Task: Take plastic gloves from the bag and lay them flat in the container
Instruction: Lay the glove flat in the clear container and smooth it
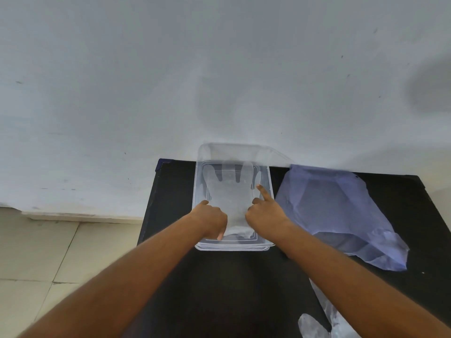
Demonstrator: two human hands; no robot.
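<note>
A clear plastic container (pixel 268 191) stands on the black table, against the wall. A see-through plastic glove (pixel 229 189) lies flat inside it, fingers pointing away from me. My left hand (pixel 211 219) rests on the glove's cuff at the near left, fingers curled downward, one fingertip pressing near the container's front edge. My right hand (pixel 264 209) presses the glove's right side, with its index finger stretched out toward the glove's thumb. The bluish plastic bag (pixel 341 211) lies to the right of the container.
Another clear glove (pixel 317 323) lies on the black table (pixel 170 191) at the near right, partly under my right forearm. A white wall rises right behind the container. Pale floor tiles (pixel 36 252) show to the left of the table.
</note>
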